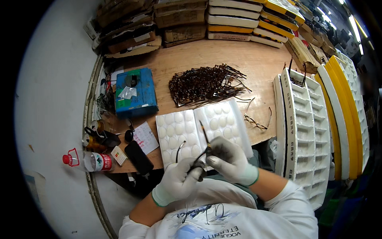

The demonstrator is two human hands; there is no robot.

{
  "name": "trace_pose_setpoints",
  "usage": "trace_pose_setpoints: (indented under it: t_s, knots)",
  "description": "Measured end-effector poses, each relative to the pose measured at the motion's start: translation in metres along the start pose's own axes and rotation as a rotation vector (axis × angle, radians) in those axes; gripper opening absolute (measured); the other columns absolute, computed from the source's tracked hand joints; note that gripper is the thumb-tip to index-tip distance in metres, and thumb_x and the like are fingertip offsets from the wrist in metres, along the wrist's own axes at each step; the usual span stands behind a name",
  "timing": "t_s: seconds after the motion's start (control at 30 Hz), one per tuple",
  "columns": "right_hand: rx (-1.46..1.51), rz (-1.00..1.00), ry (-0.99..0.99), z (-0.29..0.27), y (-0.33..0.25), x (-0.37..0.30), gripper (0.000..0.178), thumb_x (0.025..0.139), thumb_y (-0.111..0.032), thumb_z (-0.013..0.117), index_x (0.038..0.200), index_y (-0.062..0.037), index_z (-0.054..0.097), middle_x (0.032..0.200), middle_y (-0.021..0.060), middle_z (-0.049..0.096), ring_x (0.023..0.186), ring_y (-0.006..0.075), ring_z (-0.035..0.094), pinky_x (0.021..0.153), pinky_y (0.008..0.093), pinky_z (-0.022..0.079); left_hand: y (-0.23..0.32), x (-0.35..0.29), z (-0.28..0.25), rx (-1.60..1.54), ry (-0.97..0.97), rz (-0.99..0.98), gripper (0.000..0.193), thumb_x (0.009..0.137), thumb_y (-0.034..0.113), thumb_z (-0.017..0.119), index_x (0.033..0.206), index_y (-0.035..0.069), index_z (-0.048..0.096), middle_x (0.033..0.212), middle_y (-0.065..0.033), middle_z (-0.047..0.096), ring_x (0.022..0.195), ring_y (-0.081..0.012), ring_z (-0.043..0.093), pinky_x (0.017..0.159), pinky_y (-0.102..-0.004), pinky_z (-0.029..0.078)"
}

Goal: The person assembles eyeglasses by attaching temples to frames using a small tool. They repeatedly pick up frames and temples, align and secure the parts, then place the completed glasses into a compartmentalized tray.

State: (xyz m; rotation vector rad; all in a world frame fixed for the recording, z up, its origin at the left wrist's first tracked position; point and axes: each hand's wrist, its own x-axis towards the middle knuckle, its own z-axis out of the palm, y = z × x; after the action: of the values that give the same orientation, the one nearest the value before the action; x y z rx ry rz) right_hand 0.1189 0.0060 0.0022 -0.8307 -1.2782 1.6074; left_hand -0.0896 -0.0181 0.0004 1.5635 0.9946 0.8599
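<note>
Both of my hands wear white gloves and meet near my chest, over the near edge of the table. My left hand [179,179] is closed on a dark eyeglass frame [202,154], its fingertips darkened. My right hand [230,160] pinches the same frame from the other side. The two thin temples rise from it, pointing away from me. Between my hands the front of the frame is mostly hidden. Just beyond lies an open white sheet [175,129] covered with rows of white oval pieces.
Behind the sheet is a heap of brown eyeglass frames [203,85]; one loose pair [256,122] lies right. At left are a blue box [136,93], black phone [138,157] and plastic bottle [95,161]. White compartment trays [304,131] stand right. Cartons [180,20] line the back.
</note>
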Motion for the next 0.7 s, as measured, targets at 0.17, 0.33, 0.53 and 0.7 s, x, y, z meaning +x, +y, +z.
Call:
trace_pose_setpoints:
  t_s: [0.17,0.33,0.53,0.7]
  knots:
    - [-0.154,0.283,-0.284,-0.027,-0.022,-0.003,0.023,0.101,-0.012,0.062,0.112,0.0074,0.067,0.099,0.0080,0.071,0.089,0.0100,0.064,0.078,0.0276,0.053,0.009,-0.008,0.005,0.081,-0.066,0.004,0.019,0.097,0.009,0.061,0.111,-0.003,0.064,0.075,-0.0129,0.070,0.064,-0.0235,0.069,0.060,-0.0315,0.053]
    - [-0.101,0.153,-0.145,-0.020,-0.004,-0.009,0.021,0.098,-0.011,0.065,0.107,0.0068,0.070,0.093,0.0087,0.072,0.085,0.0112,0.065,0.077,0.0277,0.053,0.005,-0.010,0.011,0.146,0.084,0.033,0.019,0.098,0.012,0.059,0.108,-0.003,0.066,0.071,-0.0133,0.067,0.059,-0.0254,0.068,0.057,-0.0334,0.052]
    - [-0.424,0.027,-0.006,-0.025,-0.006,-0.017,0.018,0.092,-0.012,0.071,0.098,0.0048,0.071,0.079,0.0141,0.069,0.068,0.0183,0.065,0.063,0.0314,0.051,-0.001,0.006,0.017,0.238,0.070,0.054,0.017,0.098,0.013,0.059,0.106,-0.001,0.067,0.070,-0.0157,0.067,0.060,-0.0320,0.067,0.058,-0.0367,0.052]
    - [-0.585,-0.048,-0.039,-0.040,-0.018,-0.020,0.017,0.091,-0.012,0.072,0.095,0.0039,0.071,0.076,0.0147,0.068,0.063,0.0194,0.062,0.060,0.0309,0.049,0.011,0.019,0.026,0.212,0.014,0.028,0.019,0.096,0.013,0.060,0.110,0.000,0.063,0.071,-0.0183,0.066,0.063,-0.0363,0.068,0.060,-0.0398,0.053]
